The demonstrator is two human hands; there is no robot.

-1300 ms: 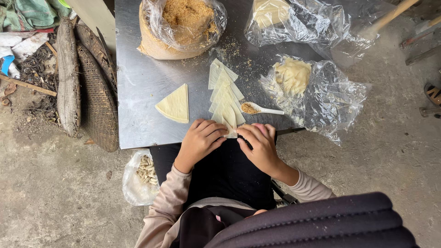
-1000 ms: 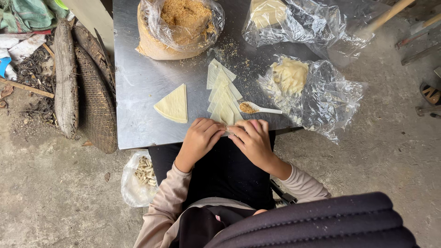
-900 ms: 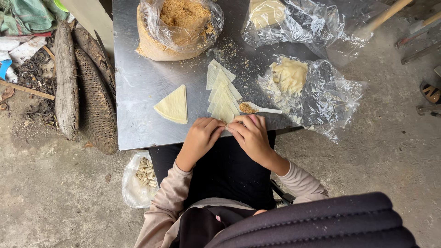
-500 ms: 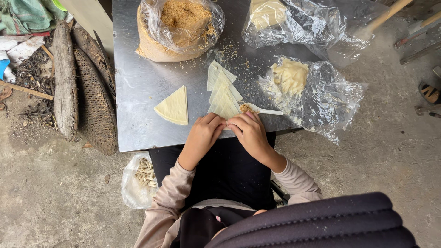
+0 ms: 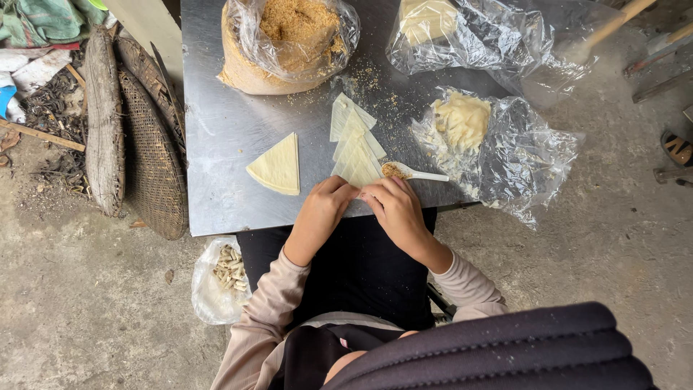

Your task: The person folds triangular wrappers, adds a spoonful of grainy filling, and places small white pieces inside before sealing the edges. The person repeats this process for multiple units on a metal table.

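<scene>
My left hand (image 5: 323,214) and my right hand (image 5: 393,209) meet at the near edge of a steel table (image 5: 216,137). Their fingertips pinch the lower end of a pale triangular wrapper (image 5: 359,170) that tops a fanned stack of wrappers (image 5: 350,130). A white spoon (image 5: 411,172) loaded with brown filling lies just right of my right hand. A single fan-shaped wrapper (image 5: 278,166) lies flat to the left of my left hand. What sits between my fingers is hidden.
A clear bag of brown crumbly filling (image 5: 289,40) stands at the back. Two plastic bags with pale dough (image 5: 462,119) (image 5: 426,18) lie right. Woven baskets (image 5: 141,137) lean left of the table. On the floor sits a bag of rolled pieces (image 5: 224,278).
Both hands have slid forward from the table's edge onto the wrapper stack. The spoon and the single wrapper have stayed put.
</scene>
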